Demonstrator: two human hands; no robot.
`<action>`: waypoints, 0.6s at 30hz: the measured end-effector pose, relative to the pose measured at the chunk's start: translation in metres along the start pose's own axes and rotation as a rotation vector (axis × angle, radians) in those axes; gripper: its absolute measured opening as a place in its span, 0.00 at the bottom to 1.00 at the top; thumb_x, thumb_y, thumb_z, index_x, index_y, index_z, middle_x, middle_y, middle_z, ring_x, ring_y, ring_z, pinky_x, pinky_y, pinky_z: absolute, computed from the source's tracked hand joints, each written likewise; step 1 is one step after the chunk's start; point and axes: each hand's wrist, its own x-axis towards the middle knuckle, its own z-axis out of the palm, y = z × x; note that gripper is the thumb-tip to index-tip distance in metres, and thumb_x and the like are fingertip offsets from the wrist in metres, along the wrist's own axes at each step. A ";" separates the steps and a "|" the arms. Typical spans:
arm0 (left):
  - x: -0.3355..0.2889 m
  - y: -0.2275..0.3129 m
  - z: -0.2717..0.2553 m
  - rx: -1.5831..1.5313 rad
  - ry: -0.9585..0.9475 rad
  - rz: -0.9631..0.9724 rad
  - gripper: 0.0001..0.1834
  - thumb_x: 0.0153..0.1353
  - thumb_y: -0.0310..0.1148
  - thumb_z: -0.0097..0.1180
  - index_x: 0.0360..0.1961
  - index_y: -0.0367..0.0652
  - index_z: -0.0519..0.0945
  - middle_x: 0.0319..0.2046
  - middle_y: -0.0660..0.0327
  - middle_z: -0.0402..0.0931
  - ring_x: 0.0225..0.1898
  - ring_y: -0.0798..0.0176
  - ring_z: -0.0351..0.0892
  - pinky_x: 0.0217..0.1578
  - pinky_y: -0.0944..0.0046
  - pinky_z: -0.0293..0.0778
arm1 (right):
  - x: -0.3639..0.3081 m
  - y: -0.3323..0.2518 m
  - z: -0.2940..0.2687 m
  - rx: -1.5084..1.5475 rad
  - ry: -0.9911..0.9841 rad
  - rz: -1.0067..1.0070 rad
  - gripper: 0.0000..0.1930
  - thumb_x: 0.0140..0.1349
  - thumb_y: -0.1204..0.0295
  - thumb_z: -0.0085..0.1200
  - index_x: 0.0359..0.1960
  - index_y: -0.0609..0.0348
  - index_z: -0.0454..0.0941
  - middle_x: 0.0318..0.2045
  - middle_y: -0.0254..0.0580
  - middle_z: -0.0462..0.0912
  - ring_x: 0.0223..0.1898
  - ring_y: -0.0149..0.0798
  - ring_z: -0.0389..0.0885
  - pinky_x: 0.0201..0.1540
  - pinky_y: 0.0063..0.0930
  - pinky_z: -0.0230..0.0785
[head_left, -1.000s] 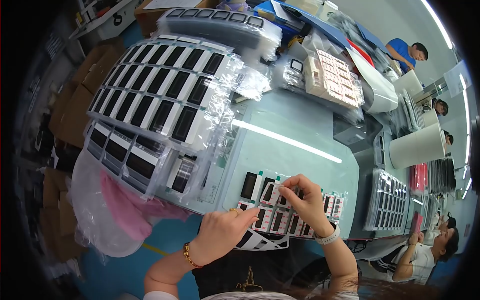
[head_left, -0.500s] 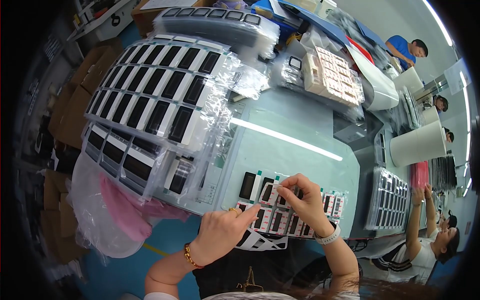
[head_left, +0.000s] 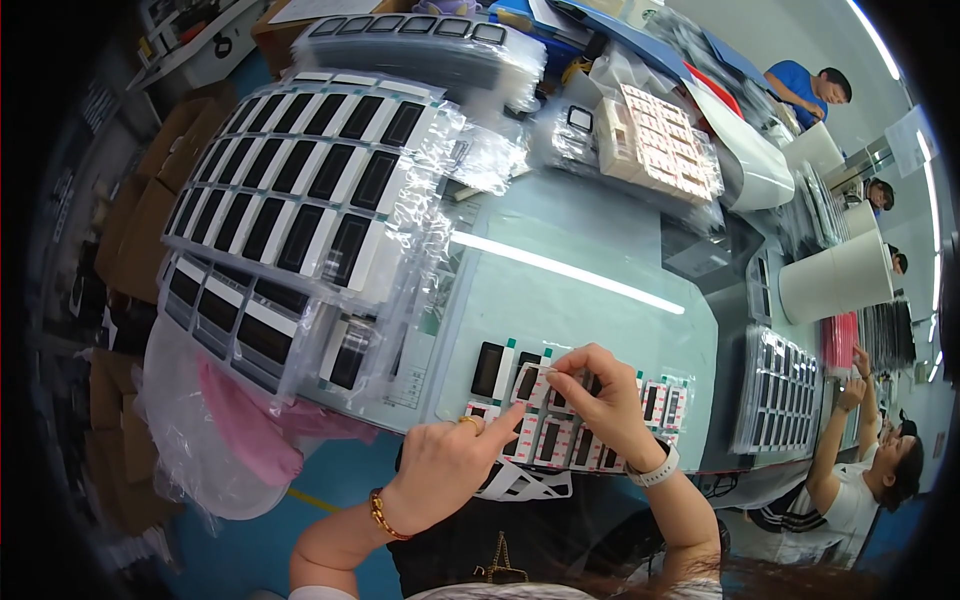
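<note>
My right hand pinches the upper corner of a small white adhesive frame with red print. The frame lies over a dark rectangular panel with a green tab. My left hand has its index finger stretched to the frame's lower corner, while its other fingers are curled and its thumb is mostly hidden. To the left lies an uncovered dark panel with a white strip. Along the near row are several panels with frames on them, partly behind my hands.
A tall stack of trays with dark panels stands at left. A stack of pale frame sheets lies at the back, and another panel tray at right. A white cut-out sheet hangs at the table edge. Co-workers are at right.
The view has shifted slightly, so the table things sit a little further left. Both hands stay at the same adhesive frame with nearly the same grip.
</note>
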 end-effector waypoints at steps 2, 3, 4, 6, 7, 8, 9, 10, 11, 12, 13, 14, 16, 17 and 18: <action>0.003 0.003 -0.001 -0.002 -0.005 0.008 0.20 0.62 0.36 0.66 0.56 0.54 0.85 0.15 0.64 0.68 0.15 0.61 0.73 0.17 0.59 0.67 | 0.000 0.000 -0.001 0.001 -0.003 -0.003 0.05 0.64 0.76 0.65 0.38 0.61 0.83 0.32 0.32 0.83 0.30 0.23 0.77 0.35 0.20 0.68; 0.005 0.004 -0.001 0.027 -0.025 0.013 0.20 0.62 0.37 0.66 0.56 0.54 0.85 0.15 0.64 0.69 0.14 0.60 0.73 0.16 0.59 0.67 | 0.000 -0.001 -0.001 -0.003 -0.006 -0.008 0.05 0.64 0.76 0.65 0.38 0.61 0.83 0.32 0.33 0.83 0.31 0.23 0.78 0.35 0.20 0.68; 0.006 0.005 -0.001 0.057 -0.044 0.017 0.20 0.62 0.37 0.66 0.56 0.55 0.85 0.14 0.64 0.69 0.13 0.60 0.73 0.16 0.59 0.67 | 0.000 -0.001 -0.002 -0.004 -0.006 -0.008 0.05 0.64 0.76 0.65 0.38 0.61 0.83 0.32 0.33 0.83 0.31 0.23 0.78 0.35 0.20 0.68; 0.006 0.007 0.000 0.070 -0.041 0.016 0.19 0.62 0.38 0.65 0.56 0.55 0.85 0.14 0.64 0.70 0.13 0.60 0.73 0.15 0.58 0.67 | 0.000 -0.003 -0.003 -0.036 -0.012 -0.013 0.06 0.61 0.77 0.67 0.37 0.61 0.83 0.37 0.37 0.83 0.36 0.30 0.80 0.38 0.24 0.71; 0.006 0.008 0.000 0.084 -0.038 0.013 0.19 0.62 0.38 0.65 0.56 0.56 0.85 0.14 0.64 0.71 0.12 0.60 0.73 0.15 0.58 0.66 | 0.002 -0.004 -0.003 -0.036 -0.012 -0.015 0.06 0.61 0.77 0.67 0.37 0.61 0.83 0.37 0.37 0.83 0.36 0.30 0.80 0.38 0.24 0.71; 0.006 0.008 -0.001 0.085 -0.037 0.012 0.19 0.62 0.38 0.65 0.56 0.56 0.85 0.14 0.64 0.71 0.12 0.60 0.73 0.15 0.58 0.66 | 0.005 -0.005 -0.002 -0.123 0.035 -0.161 0.07 0.59 0.78 0.68 0.37 0.61 0.83 0.39 0.40 0.83 0.39 0.34 0.81 0.41 0.27 0.73; 0.006 0.009 -0.003 0.131 -0.066 0.035 0.22 0.60 0.33 0.63 0.58 0.55 0.84 0.15 0.66 0.72 0.13 0.64 0.74 0.15 0.62 0.67 | 0.007 -0.005 -0.001 -0.211 0.082 -0.307 0.08 0.57 0.78 0.69 0.36 0.61 0.83 0.42 0.42 0.82 0.42 0.38 0.81 0.43 0.30 0.74; 0.006 0.009 -0.004 0.178 -0.094 0.057 0.26 0.58 0.29 0.60 0.59 0.54 0.83 0.16 0.68 0.72 0.14 0.68 0.76 0.16 0.65 0.68 | 0.008 -0.005 0.000 -0.211 0.081 -0.309 0.08 0.57 0.78 0.69 0.36 0.61 0.83 0.42 0.42 0.82 0.42 0.38 0.81 0.43 0.30 0.74; 0.006 0.008 -0.003 0.179 -0.092 0.056 0.26 0.58 0.29 0.60 0.59 0.54 0.83 0.16 0.68 0.72 0.14 0.68 0.76 0.16 0.65 0.68 | 0.008 -0.005 0.000 -0.217 0.081 -0.277 0.08 0.56 0.79 0.69 0.36 0.61 0.82 0.43 0.42 0.82 0.44 0.41 0.81 0.45 0.32 0.75; 0.006 0.008 -0.003 0.163 -0.098 0.051 0.25 0.59 0.30 0.60 0.59 0.54 0.83 0.15 0.68 0.72 0.14 0.68 0.76 0.16 0.65 0.68 | 0.008 -0.005 0.001 -0.222 0.081 -0.246 0.09 0.55 0.79 0.70 0.36 0.60 0.82 0.44 0.43 0.82 0.46 0.44 0.81 0.47 0.34 0.75; 0.005 0.007 -0.003 0.147 -0.103 0.047 0.24 0.59 0.31 0.60 0.59 0.54 0.83 0.15 0.68 0.72 0.14 0.68 0.76 0.16 0.65 0.68 | 0.008 -0.005 0.001 -0.222 0.079 -0.249 0.09 0.55 0.79 0.70 0.36 0.60 0.82 0.44 0.43 0.82 0.46 0.44 0.81 0.47 0.34 0.75; 0.005 0.006 -0.002 0.148 -0.101 0.045 0.24 0.59 0.31 0.60 0.59 0.54 0.83 0.15 0.68 0.72 0.14 0.68 0.76 0.16 0.65 0.68 | 0.009 -0.005 0.002 -0.222 0.078 -0.234 0.09 0.55 0.79 0.70 0.36 0.60 0.82 0.44 0.43 0.81 0.46 0.43 0.81 0.46 0.33 0.75; 0.003 0.005 -0.001 0.107 -0.048 0.042 0.23 0.60 0.31 0.61 0.59 0.52 0.83 0.15 0.68 0.72 0.13 0.67 0.75 0.16 0.65 0.68 | 0.009 -0.005 0.003 -0.222 0.077 -0.220 0.09 0.55 0.78 0.70 0.36 0.60 0.82 0.44 0.43 0.81 0.46 0.43 0.81 0.46 0.33 0.76; 0.003 0.005 -0.003 0.108 -0.047 0.042 0.23 0.60 0.31 0.61 0.59 0.52 0.83 0.15 0.68 0.72 0.13 0.67 0.75 0.16 0.65 0.68 | 0.009 -0.005 0.004 -0.209 0.073 -0.200 0.09 0.55 0.78 0.70 0.36 0.60 0.82 0.44 0.43 0.81 0.46 0.43 0.81 0.46 0.33 0.76; 0.004 0.005 -0.005 0.105 -0.037 0.032 0.23 0.61 0.32 0.61 0.59 0.51 0.83 0.15 0.68 0.72 0.14 0.66 0.76 0.16 0.65 0.69 | 0.009 -0.004 0.004 -0.197 0.070 -0.177 0.09 0.56 0.78 0.70 0.36 0.61 0.82 0.45 0.43 0.81 0.46 0.43 0.81 0.46 0.33 0.76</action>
